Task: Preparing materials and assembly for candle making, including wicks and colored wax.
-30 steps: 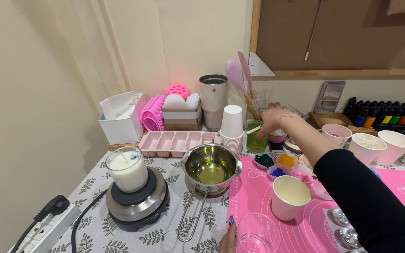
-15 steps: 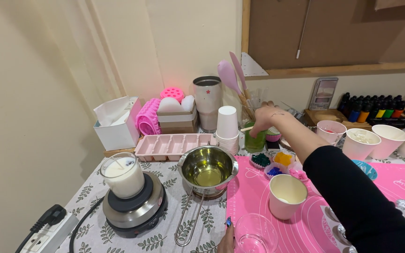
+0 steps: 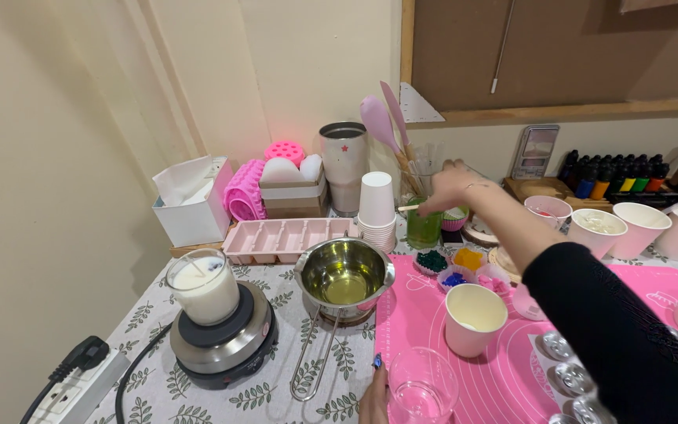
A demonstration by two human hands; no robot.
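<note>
Hands: right hand (image 3: 453, 187) is pinching a wooden stick (image 3: 410, 207) in the green glass (image 3: 423, 228) at the worktop's back, left hand (image 3: 376, 396) is steadying the clear glass (image 3: 424, 387) up front; that sleeve could be clipping the white cup (image 3: 474, 318)

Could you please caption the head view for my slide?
Right hand reaches a stick in the green glass; left hand steadies a clear cup on the pink mat.

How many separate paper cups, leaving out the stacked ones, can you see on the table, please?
4: one cream-filled paper cup on the pink mat, and three more in a row at the back right. Another may be cut off at the edge.
</note>
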